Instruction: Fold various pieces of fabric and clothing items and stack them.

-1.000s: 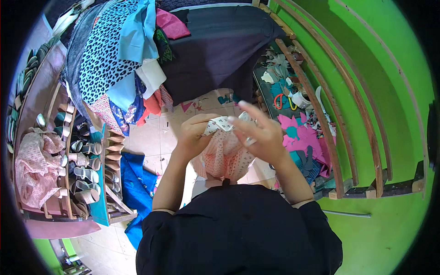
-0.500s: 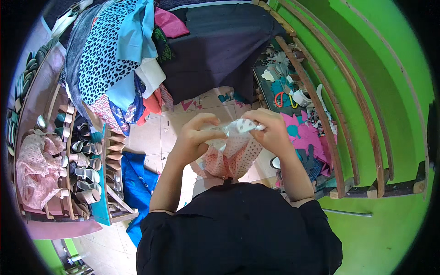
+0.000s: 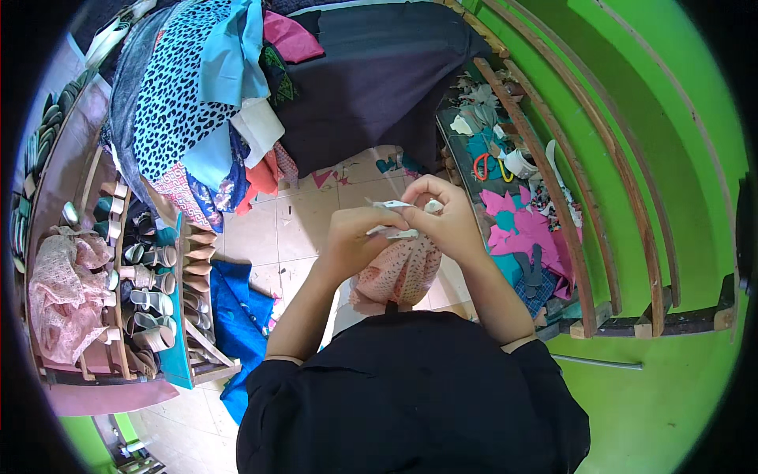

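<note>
My left hand [image 3: 354, 238] and my right hand [image 3: 448, 221] are close together in front of my body, their fingers closed on a thin white piece [image 3: 390, 205]. It looks folded or bunched, with narrow strips showing between the fingers. Whether it is cloth or plastic, and whether it is one piece or two, I cannot tell. Just below the hands, a pink dotted cloth [image 3: 400, 272] covers my lap.
Sandals [image 3: 151, 300] fill the wooden rack on the left, where a pink lacy cloth [image 3: 67, 292] is draped. Fabrics [image 3: 185, 87] hang at the back left. On the right, orange-and-yellow-handled scissors [image 3: 482, 167] lie near pink scraps [image 3: 521, 233]. Blue cloth [image 3: 241, 308] lies on the floor.
My hands have drawn together, the left moving right and the right moving slightly left. The white piece, earlier stretched between them, is now gathered and more covered by the fingers.
</note>
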Motion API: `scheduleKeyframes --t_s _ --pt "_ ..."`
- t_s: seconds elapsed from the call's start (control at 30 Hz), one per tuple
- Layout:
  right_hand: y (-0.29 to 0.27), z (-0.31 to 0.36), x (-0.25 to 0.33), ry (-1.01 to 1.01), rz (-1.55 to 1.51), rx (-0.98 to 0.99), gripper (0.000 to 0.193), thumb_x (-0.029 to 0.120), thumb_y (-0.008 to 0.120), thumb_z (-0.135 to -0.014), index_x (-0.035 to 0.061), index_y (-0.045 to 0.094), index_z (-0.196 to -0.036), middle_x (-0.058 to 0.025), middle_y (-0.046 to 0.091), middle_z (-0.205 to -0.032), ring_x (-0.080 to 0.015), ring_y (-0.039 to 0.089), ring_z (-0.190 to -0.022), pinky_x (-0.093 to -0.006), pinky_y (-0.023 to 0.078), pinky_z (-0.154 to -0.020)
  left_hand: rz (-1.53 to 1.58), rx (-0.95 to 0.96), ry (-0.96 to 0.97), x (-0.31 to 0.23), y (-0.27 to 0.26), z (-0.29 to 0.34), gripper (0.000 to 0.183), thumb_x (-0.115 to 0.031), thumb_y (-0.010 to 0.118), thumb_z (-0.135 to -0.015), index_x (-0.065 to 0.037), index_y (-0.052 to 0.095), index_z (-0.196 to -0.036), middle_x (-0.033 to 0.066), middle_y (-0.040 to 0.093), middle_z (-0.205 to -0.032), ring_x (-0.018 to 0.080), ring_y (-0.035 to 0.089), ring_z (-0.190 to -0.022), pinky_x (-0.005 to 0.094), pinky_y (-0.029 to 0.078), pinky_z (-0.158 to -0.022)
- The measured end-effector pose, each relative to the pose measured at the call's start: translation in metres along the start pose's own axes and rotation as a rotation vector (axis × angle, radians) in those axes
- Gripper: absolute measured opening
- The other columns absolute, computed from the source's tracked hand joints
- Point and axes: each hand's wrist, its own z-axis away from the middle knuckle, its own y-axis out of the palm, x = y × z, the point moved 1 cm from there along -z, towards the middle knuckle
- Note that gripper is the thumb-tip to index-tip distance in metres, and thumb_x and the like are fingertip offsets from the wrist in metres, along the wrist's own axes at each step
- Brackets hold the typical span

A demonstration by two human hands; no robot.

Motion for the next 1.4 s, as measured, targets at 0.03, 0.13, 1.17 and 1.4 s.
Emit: scheduleKeyframes --t_s 0.03,0.13,1.17,1.4 --pt "0.001 -0.001 0.001 0.000 -0.001 0.001 0.010 0.009 0.063 -0.076 0.0010 0.058 -0.080 -0.0007 0.057 -0.068 -0.0030 0.049 -0.062 -0.0186 0.038 -0.056 0.095 -0.013 -0.060 0.003 0.001 0.001 0.013 -0.002 0.065 -0.071 -0.004 0.064 -0.084 0.0095 0.063 -0.079 0.0225 0.062 -0.072 0.0287 0.048 -0.062" --pt "0.002 -0.002 0.000 0.109 -0.323 0.062 0.011 0.010 0.063 -0.078 -0.0005 0.061 -0.082 -0.0010 0.058 -0.069 -0.0045 0.051 -0.062 -0.0189 0.039 -0.057 0.248 -0.078 -0.130 0.005 0.006 0.000 0.011 -0.002 0.063 -0.075 -0.003 0.063 -0.086 0.0093 0.064 -0.077 0.0200 0.062 -0.070 0.0273 0.047 -0.062" --pt "-0.261 0.084 -0.038 0.147 0.716 -0.496 0.023 0.000 0.046 -0.077 -0.0025 0.058 -0.097 -0.0034 0.055 -0.092 -0.0115 0.052 -0.085 -0.0234 0.040 -0.076 0.056 -0.902 -0.646 0.254 -0.322 -0.010 0.031 -0.027 0.059 -0.084 0.002 0.062 -0.092 0.0016 0.059 -0.077 0.0082 0.051 -0.065 0.0218 0.043 -0.059" --pt "-0.244 0.125 -0.050 0.122 0.328 -0.906 0.016 0.000 0.039 -0.081 0.0022 0.055 -0.082 0.0007 0.051 -0.076 -0.0066 0.050 -0.071 -0.0192 0.040 -0.067 -0.027 -0.865 -0.494 0.252 -0.347 -0.090 0.028 -0.032 0.061 -0.083 -0.004 0.059 -0.078 -0.0025 0.052 -0.065 0.0061 0.044 -0.056 0.0207 0.037 -0.050"
